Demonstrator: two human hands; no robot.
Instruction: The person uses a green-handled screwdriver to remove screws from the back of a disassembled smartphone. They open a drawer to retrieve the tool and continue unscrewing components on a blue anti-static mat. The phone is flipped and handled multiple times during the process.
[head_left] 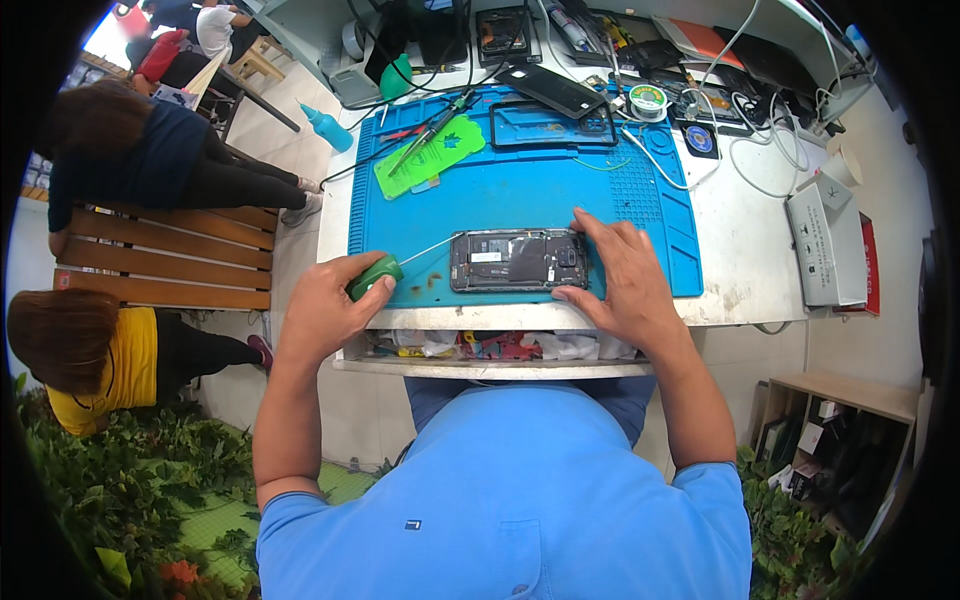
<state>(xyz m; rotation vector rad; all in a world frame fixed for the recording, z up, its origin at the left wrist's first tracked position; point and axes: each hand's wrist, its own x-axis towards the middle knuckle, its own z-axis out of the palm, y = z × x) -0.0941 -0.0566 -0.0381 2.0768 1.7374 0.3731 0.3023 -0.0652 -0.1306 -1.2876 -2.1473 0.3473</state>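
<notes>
A smartphone with its back cover off point(515, 262) lies flat on the blue work mat point(420, 225), its dark inner parts facing up. My left hand point(335, 305) is closed around the green handle of a screwdriver point(378, 276). The thin shaft points right, and its tip reaches the phone's upper left corner. My right hand point(628, 275) grips the phone's right end, thumb at the near edge and fingers at the far edge.
Behind the phone lie a soldering iron point(430, 132) on a bright green card point(440, 158), a black frame point(553, 125) and a solder spool point(647, 102). A blue bottle point(326, 127) stands left. An open drawer point(500, 346) sits below the table's front edge. Two people are at the left.
</notes>
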